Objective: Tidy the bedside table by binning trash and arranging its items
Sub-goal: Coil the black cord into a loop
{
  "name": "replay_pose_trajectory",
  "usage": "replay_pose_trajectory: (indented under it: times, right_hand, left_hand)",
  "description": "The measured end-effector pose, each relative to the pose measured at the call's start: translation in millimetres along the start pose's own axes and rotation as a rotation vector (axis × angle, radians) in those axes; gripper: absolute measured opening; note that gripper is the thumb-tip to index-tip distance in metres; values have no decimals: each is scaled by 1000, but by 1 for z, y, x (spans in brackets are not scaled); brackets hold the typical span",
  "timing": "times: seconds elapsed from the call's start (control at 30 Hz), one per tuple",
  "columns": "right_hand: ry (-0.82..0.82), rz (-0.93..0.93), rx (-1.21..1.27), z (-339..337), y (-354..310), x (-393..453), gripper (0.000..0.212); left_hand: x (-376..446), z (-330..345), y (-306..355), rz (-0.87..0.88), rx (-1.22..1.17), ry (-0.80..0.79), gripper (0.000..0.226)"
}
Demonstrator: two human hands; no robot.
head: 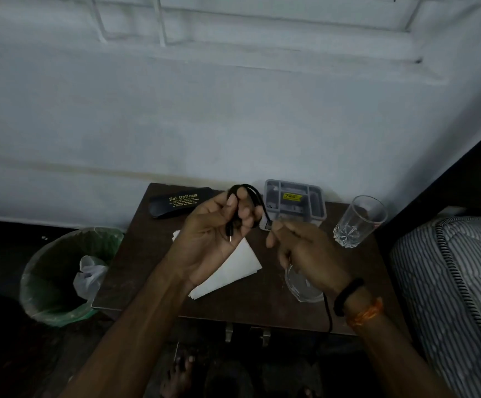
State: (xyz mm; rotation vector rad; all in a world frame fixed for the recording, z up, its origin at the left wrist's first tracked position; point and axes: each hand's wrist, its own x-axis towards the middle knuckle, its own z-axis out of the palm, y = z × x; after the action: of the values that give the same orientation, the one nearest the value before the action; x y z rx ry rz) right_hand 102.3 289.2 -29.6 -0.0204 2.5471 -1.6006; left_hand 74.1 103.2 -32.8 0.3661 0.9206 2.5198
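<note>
Above the dark wooden bedside table (147, 271), my left hand (213, 237) holds a looped black cable (258, 195) between thumb and fingers, one plug end lying across its palm. My right hand (305, 251) pinches the cable's other connector next to the left fingers, and more cable hangs down past the right wrist. White folded paper (233, 271) lies on the table under my left hand. A black spectacle case (176, 203) printed "Sai Opticals" sits at the back left.
A grey compartment tray (296, 202) stands at the table's back. An empty drinking glass (357, 222) stands at the right, a clear glass dish (302, 288) lies under my right wrist. A green-lined bin (61, 274) holding a white bag sits left of the table. A striped mattress (457, 282) is on the right.
</note>
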Motion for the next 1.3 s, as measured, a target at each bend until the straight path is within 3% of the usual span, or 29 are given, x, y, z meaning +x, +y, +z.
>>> replay_pose_trajectory:
  times: [0.2, 0.33, 0.47, 0.53, 0.7, 0.97, 1.3]
  right_hand:
    - [-102, -132, -427, 15, -2, -8, 36]
    - [-135, -259, -729, 24, -4, -12, 32]
    - [-137, -379, -709, 15, -8, -12, 22]
    - [-123, -401, -703, 5, -11, -12, 22]
    - [-108, -450, -582, -19, -16, -9, 18]
    - [139, -530, -421, -35, -5, 1, 5]
    - [186, -375, -518, -6, 8, -4, 28]
  left_hand:
    - [7, -3, -8, 89, 242, 112, 27]
    - [6, -6, -19, 89, 566, 118, 28]
    - [-1, -9, -27, 106, 1082, 40, 23]
    - [-3, -6, -27, 75, 1161, 0, 20]
    - [-6, 6, -28, -13, 1060, -22, 36]
    - [-3, 6, -21, -213, 644, -145, 38]
    - [0, 7, -15, -260, 108, 153, 28]
